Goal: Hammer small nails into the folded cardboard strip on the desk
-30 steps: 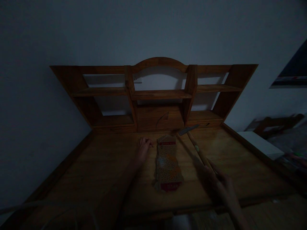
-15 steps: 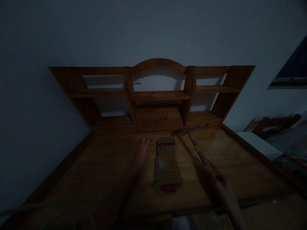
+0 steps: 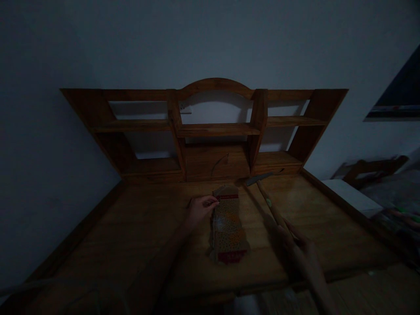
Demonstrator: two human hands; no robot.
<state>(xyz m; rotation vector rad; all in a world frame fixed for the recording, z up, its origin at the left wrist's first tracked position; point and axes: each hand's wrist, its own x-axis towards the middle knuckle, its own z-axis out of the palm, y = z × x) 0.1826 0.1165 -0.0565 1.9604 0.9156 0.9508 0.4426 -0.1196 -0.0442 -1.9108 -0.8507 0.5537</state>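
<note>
My right hand (image 3: 302,251) is wrapped round the wooden handle of a hammer (image 3: 273,209), whose dark metal head is raised at the far end, right of the cardboard. A torn piece of cardboard (image 3: 229,223) with a dotted orange pattern and red bands lies lengthwise on the wooden desk (image 3: 147,218). At its upper left edge is my left hand (image 3: 201,210), thumb and fingertips pinched together. Whatever may be between those fingertips is too small and dark to make out.
A wooden shelf unit (image 3: 215,130) stands along the desk's back edge, with a thin dark curved line on its middle panel. A raised wooden rim (image 3: 341,203) borders the desk's right side. Beyond it are a white surface (image 3: 349,194) and a wooden chair back (image 3: 361,168).
My left hand has moved right to the cardboard's upper left edge, and its fingers have come together in a pinch. My right hand and the hammer stay almost where they were.
</note>
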